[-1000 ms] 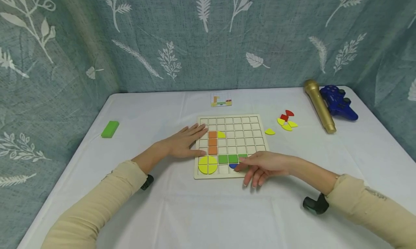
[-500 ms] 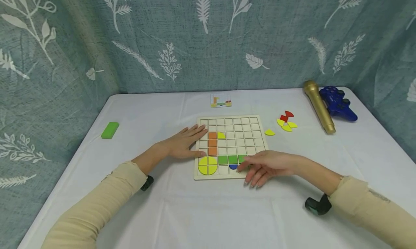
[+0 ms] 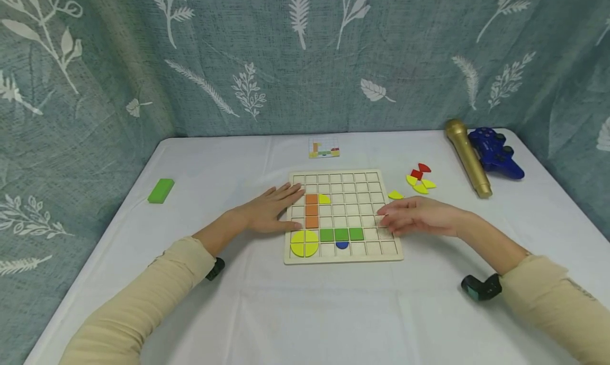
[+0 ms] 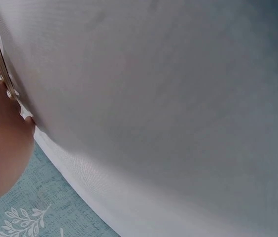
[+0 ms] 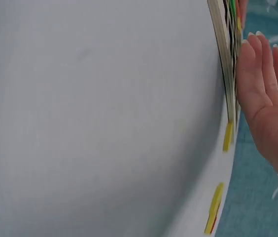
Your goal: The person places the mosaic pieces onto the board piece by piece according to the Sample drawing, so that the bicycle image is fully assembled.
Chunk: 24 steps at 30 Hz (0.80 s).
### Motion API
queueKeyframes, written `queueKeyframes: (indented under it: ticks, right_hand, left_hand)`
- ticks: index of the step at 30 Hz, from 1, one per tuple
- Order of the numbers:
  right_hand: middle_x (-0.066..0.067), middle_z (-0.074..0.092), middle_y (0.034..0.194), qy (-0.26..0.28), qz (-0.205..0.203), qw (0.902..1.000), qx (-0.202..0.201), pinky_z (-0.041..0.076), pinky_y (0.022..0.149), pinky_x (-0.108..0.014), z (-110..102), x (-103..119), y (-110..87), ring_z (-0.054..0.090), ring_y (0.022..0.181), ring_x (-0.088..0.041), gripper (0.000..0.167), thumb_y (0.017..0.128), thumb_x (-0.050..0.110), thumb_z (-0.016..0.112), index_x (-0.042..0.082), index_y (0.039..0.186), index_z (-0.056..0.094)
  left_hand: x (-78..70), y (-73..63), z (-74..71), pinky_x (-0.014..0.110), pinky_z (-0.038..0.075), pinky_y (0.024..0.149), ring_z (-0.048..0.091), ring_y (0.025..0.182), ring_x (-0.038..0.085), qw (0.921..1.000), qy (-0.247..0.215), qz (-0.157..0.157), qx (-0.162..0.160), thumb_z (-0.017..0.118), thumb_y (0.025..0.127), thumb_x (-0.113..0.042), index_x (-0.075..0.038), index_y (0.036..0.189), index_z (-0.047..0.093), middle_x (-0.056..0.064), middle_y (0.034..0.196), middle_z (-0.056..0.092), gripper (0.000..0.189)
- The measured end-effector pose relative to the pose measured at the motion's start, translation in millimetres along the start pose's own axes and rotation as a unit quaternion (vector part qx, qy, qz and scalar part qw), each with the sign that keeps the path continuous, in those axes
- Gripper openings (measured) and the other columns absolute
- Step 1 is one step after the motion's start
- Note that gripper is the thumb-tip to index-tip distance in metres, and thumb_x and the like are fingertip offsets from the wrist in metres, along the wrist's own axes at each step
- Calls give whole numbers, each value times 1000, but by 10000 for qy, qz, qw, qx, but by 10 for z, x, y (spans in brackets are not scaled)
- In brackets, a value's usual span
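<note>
A wooden grid board lies mid-table in the head view. Orange squares, a yellow quarter piece, a yellow circle of quarter pieces, green squares and a blue half-circle sit in its cells. My left hand rests on the board's left edge, fingers straight and spread. Over the board's right edge is my right hand, its fingers fairly straight and no piece visible in it. Just beyond it lies a loose yellow quarter piece. The right wrist view shows the right hand beside the board's edge.
Loose red pieces and yellow pieces lie right of the board. A gold microphone and a blue game controller are at the back right. A pattern card lies behind the board, a green block at left.
My right hand has left the green squares and the blue half-circle and moved right and away from me, towards the loose yellow piece. The left hand has stayed put.
</note>
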State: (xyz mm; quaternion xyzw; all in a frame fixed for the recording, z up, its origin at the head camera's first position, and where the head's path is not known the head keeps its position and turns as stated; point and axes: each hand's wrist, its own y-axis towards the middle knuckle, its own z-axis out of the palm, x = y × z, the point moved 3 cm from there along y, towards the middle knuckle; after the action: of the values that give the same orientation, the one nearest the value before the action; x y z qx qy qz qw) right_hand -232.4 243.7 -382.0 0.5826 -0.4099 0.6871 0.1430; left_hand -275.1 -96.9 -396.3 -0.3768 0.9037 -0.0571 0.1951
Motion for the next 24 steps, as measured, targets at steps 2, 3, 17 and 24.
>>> queueKeyframes:
  ticks: [2, 3, 17, 24]
  right_hand:
    - [-16, 60, 122, -116, -11, 9997, -218, 46, 95, -34, -89, 18, -37, 58, 110, -21, 50, 98, 15, 56, -12, 137, 40]
    - [-16, 59, 124, -172, -23, 9993, -323, 46, 95, -34, -132, 27, -56, 58, 110, -20, 52, 97, 14, 58, -12, 138, 39]
    - [-22, 53, 129, -1466, -430, 9789, -1356, 45, 90, -22, -608, 28, -109, 55, 113, -18, 55, 94, 13, 63, -7, 140, 40]
    - [-22, 56, 126, -2234, -514, 9567, -1792, 49, 86, -23, -602, 50, 45, 54, 115, -33, 49, 91, 3, 64, -3, 137, 47]
  left_hand:
    - [-3, -2, -6, 45, 0, 114, -6, 144, 22, 10000, -4, 4, 6, 44, 92, -64, -17, 155, 5, 2, 159, -2, 87]
    - [-5, -3, -8, 46, 0, 114, -6, 144, 22, 10000, -3, 14, 2, 44, 92, -64, -16, 155, 6, 3, 159, -2, 87]
    - [9, 1, 4, 44, 1, 114, -6, 144, 21, 9999, 68, -112, 52, 43, 91, -66, -18, 155, 5, 1, 159, -2, 88]
    - [11, 0, 5, 45, 1, 114, -6, 144, 22, 9999, 48, -97, 32, 43, 91, -67, -17, 155, 6, 2, 159, -2, 89]
